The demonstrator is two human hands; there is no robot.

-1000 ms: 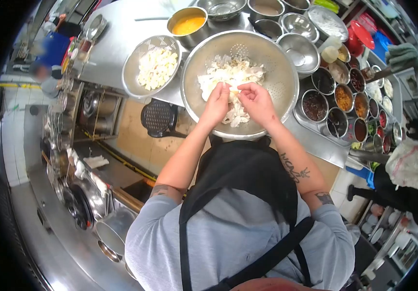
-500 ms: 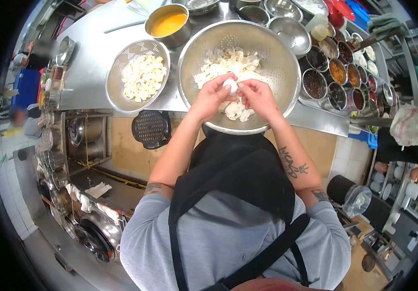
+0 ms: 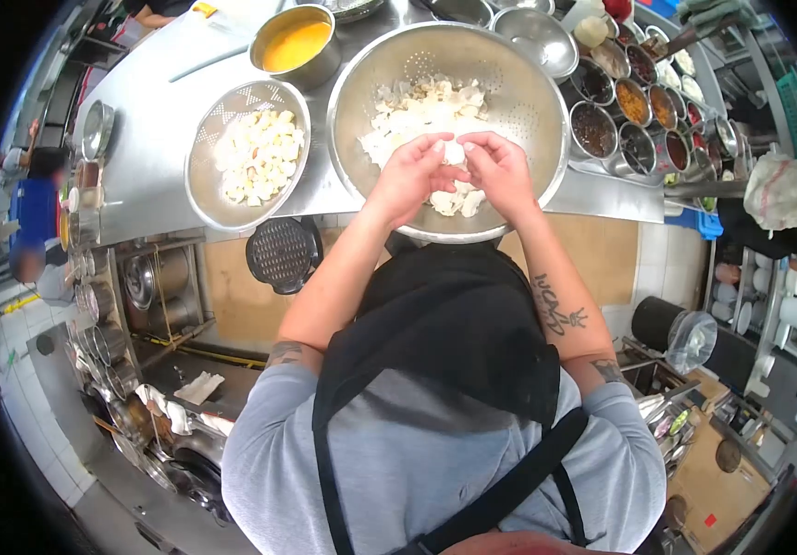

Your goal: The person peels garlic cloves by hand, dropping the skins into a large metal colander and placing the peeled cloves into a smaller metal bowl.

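Note:
Both of my hands are over a large perforated metal colander (image 3: 546, 120), fingertips close together. Between them is a small white piece that looks like garlic (image 3: 454, 153), partly hidden by the fingers. My left hand (image 3: 412, 180) pinches it from the left, thumb and fingers curled. From the other side my right hand (image 3: 503, 174) pinches at it with bent fingers. A pile of white, papery-looking garlic (image 3: 426, 109) lies in the colander beneath. To the left, a smaller colander (image 3: 202, 190) holds pale yellow, clove-like pieces (image 3: 259, 157).
Behind the smaller colander stands a pot (image 3: 320, 67) of orange-yellow liquid (image 3: 295, 46). An empty metal bowl (image 3: 535, 42) and several containers of sauces and toppings (image 3: 593, 129) line the right. The steel counter's front edge runs below the colanders. A black stool (image 3: 284, 254) is under it.
The white piece has turned and is more covered by my fingers. My right hand has shifted slightly right. The colanders and pot appear further left as the view moves.

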